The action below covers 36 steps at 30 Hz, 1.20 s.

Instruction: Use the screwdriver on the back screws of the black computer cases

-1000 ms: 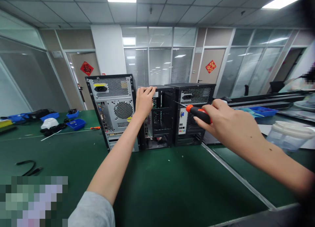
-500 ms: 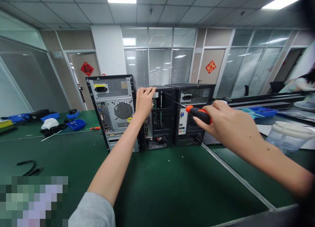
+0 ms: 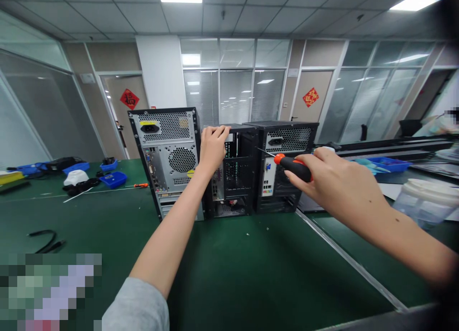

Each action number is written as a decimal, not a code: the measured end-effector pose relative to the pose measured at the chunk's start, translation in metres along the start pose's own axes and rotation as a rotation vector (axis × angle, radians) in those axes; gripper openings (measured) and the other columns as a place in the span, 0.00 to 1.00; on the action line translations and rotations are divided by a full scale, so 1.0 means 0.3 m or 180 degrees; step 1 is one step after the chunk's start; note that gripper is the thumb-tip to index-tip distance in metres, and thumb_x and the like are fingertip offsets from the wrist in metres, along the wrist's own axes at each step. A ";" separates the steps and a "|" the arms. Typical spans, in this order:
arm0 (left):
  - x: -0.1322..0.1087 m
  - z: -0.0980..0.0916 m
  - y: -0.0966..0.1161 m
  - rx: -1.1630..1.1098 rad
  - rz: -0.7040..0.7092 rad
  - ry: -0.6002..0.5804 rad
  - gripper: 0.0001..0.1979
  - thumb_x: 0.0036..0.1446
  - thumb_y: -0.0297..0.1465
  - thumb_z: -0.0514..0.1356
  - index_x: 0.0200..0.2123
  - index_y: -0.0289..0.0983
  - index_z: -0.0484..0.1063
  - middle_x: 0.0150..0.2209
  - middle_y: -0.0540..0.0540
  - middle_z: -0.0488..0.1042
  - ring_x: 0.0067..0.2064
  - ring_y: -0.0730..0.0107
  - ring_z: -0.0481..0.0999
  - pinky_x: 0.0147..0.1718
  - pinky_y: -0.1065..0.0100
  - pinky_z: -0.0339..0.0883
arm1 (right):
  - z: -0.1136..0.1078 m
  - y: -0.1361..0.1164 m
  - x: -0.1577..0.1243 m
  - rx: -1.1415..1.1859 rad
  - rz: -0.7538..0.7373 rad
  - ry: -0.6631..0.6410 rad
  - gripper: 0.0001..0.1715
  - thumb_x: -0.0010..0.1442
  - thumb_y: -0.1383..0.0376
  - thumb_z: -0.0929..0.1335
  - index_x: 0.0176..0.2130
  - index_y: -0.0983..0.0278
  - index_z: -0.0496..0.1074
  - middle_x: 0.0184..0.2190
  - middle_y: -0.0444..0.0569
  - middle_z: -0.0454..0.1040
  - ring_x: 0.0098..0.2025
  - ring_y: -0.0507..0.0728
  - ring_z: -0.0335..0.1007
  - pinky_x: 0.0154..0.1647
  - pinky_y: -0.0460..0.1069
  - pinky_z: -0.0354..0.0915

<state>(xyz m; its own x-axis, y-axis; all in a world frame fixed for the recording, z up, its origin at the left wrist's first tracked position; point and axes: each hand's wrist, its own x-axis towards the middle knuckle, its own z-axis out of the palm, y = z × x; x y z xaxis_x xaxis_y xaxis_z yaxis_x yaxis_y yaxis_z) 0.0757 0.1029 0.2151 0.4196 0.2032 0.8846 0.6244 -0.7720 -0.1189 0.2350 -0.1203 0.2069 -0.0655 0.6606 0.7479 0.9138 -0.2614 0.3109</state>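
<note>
Three computer cases stand side by side with their backs towards me. My left hand (image 3: 212, 148) is closed over the top edge of the middle computer case (image 3: 239, 178), its thumb hidden. Gripped in my right hand (image 3: 324, 171) is a screwdriver (image 3: 294, 167) with a black and orange handle. Its thin shaft points left, the tip by the right rear edge of the middle case; whether it touches a screw is too small to tell. The silver-backed case (image 3: 172, 178) is on the left, the black case (image 3: 289, 142) on the right, behind the screwdriver.
Small screws (image 3: 247, 234) lie on the green tabletop (image 3: 229, 278) before the cases. To the left are blue trays (image 3: 114, 179), an orange tool (image 3: 140, 185) and a black cable (image 3: 46, 240). A clear lidded jar (image 3: 425, 204) stands at right, near another blue tray (image 3: 390, 164).
The whole view has shifted slightly. My left hand stays on the middle case, and the screwdriver keeps its place at the case's right edge.
</note>
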 end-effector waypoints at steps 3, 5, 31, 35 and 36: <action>0.000 -0.001 0.001 0.0020 0.0020 0.0015 0.24 0.59 0.20 0.47 0.57 0.40 0.65 0.54 0.46 0.70 0.50 0.58 0.64 0.52 0.53 0.57 | -0.001 -0.001 0.000 0.0016 0.0001 0.0001 0.28 0.63 0.54 0.54 0.37 0.68 0.73 0.29 0.55 0.68 0.24 0.55 0.59 0.22 0.49 0.44; 0.000 0.000 0.001 0.0020 0.0013 0.0007 0.25 0.59 0.20 0.47 0.57 0.40 0.65 0.54 0.46 0.70 0.50 0.58 0.64 0.53 0.53 0.56 | -0.001 -0.002 0.001 0.0001 0.0003 0.0018 0.27 0.63 0.54 0.54 0.37 0.68 0.73 0.29 0.55 0.68 0.23 0.55 0.59 0.22 0.49 0.43; -0.001 -0.001 0.002 0.0042 0.0037 0.0037 0.23 0.60 0.20 0.47 0.56 0.40 0.66 0.54 0.47 0.70 0.50 0.58 0.64 0.53 0.54 0.56 | -0.004 -0.014 0.018 -0.0141 -0.0027 -0.0162 0.27 0.62 0.54 0.56 0.34 0.68 0.75 0.28 0.55 0.74 0.24 0.57 0.64 0.24 0.50 0.45; -0.001 -0.002 0.002 0.0069 0.0043 0.0039 0.23 0.60 0.20 0.48 0.56 0.39 0.66 0.53 0.47 0.71 0.49 0.59 0.64 0.53 0.54 0.56 | -0.006 -0.019 0.023 -0.0029 -0.0010 -0.0183 0.27 0.62 0.55 0.56 0.35 0.69 0.75 0.27 0.56 0.74 0.25 0.57 0.65 0.24 0.50 0.46; -0.001 -0.003 0.002 0.0071 0.0038 0.0037 0.23 0.60 0.19 0.47 0.56 0.39 0.66 0.53 0.47 0.71 0.49 0.59 0.64 0.53 0.54 0.56 | -0.006 -0.020 0.023 -0.0003 0.0003 -0.0192 0.27 0.62 0.55 0.56 0.35 0.68 0.75 0.27 0.56 0.74 0.25 0.57 0.65 0.24 0.50 0.46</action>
<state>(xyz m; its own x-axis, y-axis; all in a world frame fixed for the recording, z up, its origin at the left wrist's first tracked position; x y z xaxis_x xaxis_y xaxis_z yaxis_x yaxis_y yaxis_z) 0.0755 0.1018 0.2151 0.4197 0.1869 0.8882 0.6339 -0.7607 -0.1395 0.2285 -0.1154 0.2112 -0.0405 0.7015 0.7115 0.9134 -0.2626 0.3109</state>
